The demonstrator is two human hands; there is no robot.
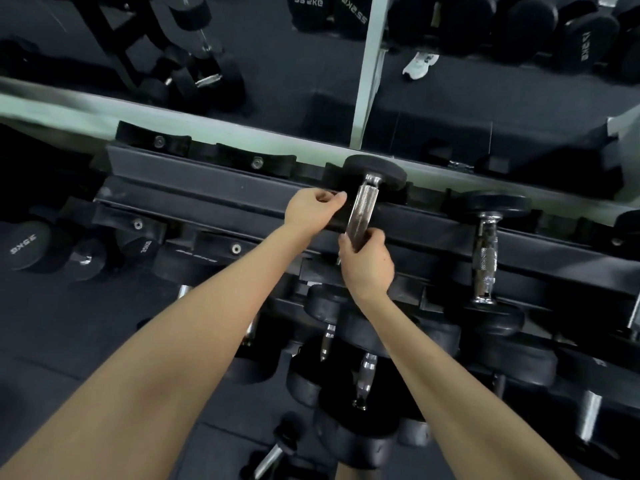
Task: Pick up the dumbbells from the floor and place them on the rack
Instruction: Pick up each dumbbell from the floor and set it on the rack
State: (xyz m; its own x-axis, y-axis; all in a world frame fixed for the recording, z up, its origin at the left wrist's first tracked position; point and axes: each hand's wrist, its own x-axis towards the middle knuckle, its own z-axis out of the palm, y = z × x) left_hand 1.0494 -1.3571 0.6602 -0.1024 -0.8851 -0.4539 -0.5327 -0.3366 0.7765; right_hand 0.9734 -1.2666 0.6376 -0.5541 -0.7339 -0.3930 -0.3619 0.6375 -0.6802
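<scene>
The right hand (367,263) is wrapped around the near end of the chrome handle (360,209) of the dumbbell (374,173), with the fingers closed on it. The left hand (311,209) lies just beside the same handle, on its left side, with the fingers curled. I cannot tell if its fingertips touch the metal or only the rail. The dumbbell lies across the top level of the rack (214,194), and its far head sits at the back cradle. Its near head is hidden under the right hand and forearm.

I judge this thing to be heavy and fully rigid. The handle looks roughened, so it should not slip in a dry palm, and the black heads look like rubber and not fragile. The weight is at the two ends, so a hold near one end may let the other end drop. The middle of the handle, with the whole hand, seems the safer place. Fingers between a head and the steel rail could be pinched.

To the right, a neighbour dumbbell (485,258) lies near, so there is little room on that side. To the left, the empty cradles (256,162) give free space. A mirror (450,109) stands just behind the rack. The lower level (367,375) under the arms is crowded, and a floor dumbbell (273,455) waits below.
</scene>
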